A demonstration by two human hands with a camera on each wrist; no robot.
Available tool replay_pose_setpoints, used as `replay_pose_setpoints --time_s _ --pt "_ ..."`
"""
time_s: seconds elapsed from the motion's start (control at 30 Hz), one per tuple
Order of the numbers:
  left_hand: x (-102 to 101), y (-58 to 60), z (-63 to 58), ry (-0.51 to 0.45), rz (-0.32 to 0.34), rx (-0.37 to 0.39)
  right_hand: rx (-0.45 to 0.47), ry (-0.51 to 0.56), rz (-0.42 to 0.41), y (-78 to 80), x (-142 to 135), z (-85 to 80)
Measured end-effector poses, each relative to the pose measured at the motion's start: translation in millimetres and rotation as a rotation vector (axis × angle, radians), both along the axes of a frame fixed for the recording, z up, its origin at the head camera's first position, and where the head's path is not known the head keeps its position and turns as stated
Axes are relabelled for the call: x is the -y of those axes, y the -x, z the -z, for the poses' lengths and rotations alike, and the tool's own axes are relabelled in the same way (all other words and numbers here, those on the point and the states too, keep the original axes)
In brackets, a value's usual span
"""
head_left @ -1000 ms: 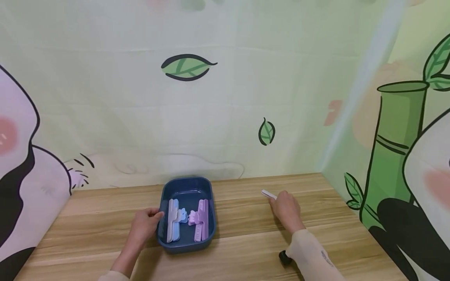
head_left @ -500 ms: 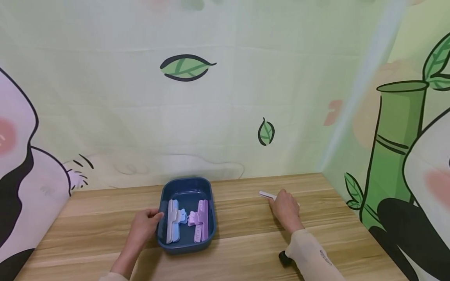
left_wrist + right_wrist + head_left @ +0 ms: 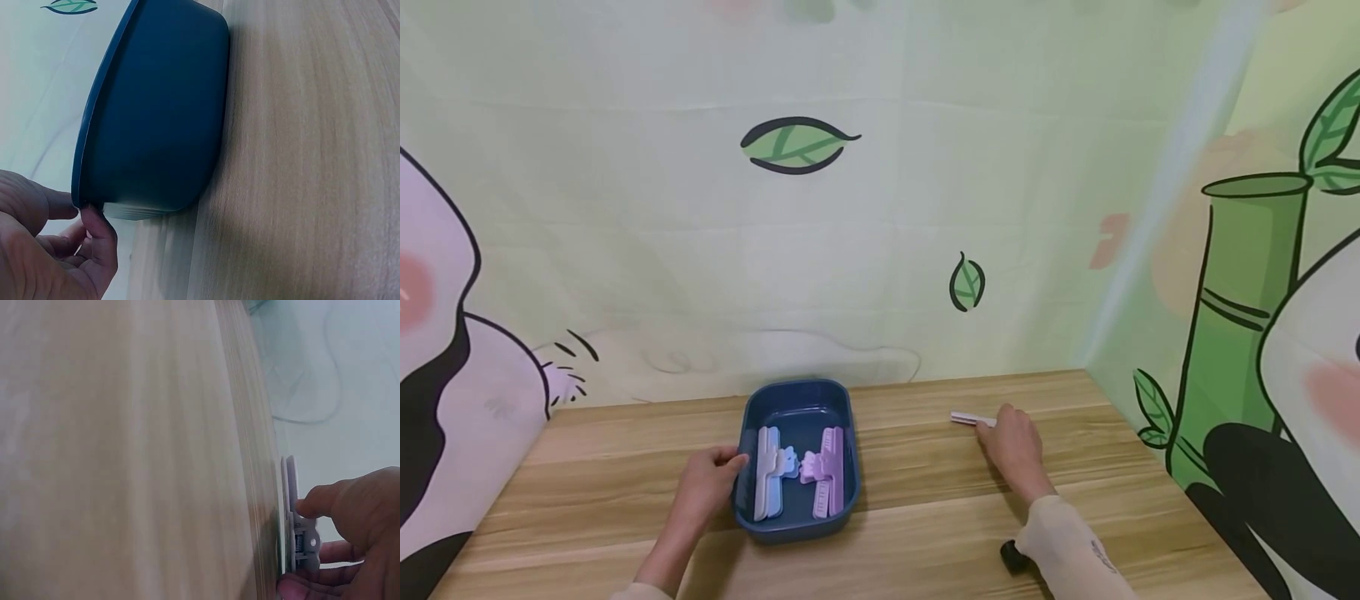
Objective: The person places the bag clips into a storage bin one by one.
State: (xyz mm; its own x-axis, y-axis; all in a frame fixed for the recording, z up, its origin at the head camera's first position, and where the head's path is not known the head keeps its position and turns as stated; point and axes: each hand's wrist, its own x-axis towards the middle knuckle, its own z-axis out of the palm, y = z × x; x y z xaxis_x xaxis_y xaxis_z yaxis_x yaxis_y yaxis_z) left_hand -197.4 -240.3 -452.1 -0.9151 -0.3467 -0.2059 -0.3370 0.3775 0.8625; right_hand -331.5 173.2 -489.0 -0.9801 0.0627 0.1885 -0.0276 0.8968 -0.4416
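Observation:
My left hand point(image 3: 706, 483) pinches the left rim of a dark blue plastic basin point(image 3: 797, 532); in the left wrist view the thumb and a finger meet at the rim of the basin point(image 3: 156, 112). Inside it lie two long bag clips, a white-and-blue clip point(image 3: 767, 477) on the left and a purple clip point(image 3: 831, 479) on the right, their decorated handles facing each other. To the right, my right hand point(image 3: 1017, 450) holds a pale bag clip point(image 3: 970, 418) low over the table. In the right wrist view the fingers grip that clip's point(image 3: 291, 481) spring handle.
A wooden table point(image 3: 917, 500) runs back to a fabric backdrop point(image 3: 880, 208) printed with leaves, bamboo and pandas. A small black object point(image 3: 1013, 557) sits at the right sleeve point(image 3: 1067, 542).
In the right hand the pale clip has turned to lie more level, its visible end shifting slightly left. The left hand, basin and its two clips stay in place.

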Motion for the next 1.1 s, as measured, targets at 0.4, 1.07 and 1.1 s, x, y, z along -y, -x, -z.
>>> replay_pose_setpoints --time_s 0.4,1.07,1.1 --pt "0.0 0.2 0.4 0.005 0.007 0.0 -0.038 0.109 0.015 -3.8 -8.3 3.1" --pt "0.2 -0.4 2.4 0.028 0.013 -0.024 -0.228 0.277 0.019 -5.4 -14.5 -8.2" --pt "0.2 -0.4 2.5 0.028 0.011 -0.02 -0.247 0.288 0.019 -5.2 -14.9 -9.2"
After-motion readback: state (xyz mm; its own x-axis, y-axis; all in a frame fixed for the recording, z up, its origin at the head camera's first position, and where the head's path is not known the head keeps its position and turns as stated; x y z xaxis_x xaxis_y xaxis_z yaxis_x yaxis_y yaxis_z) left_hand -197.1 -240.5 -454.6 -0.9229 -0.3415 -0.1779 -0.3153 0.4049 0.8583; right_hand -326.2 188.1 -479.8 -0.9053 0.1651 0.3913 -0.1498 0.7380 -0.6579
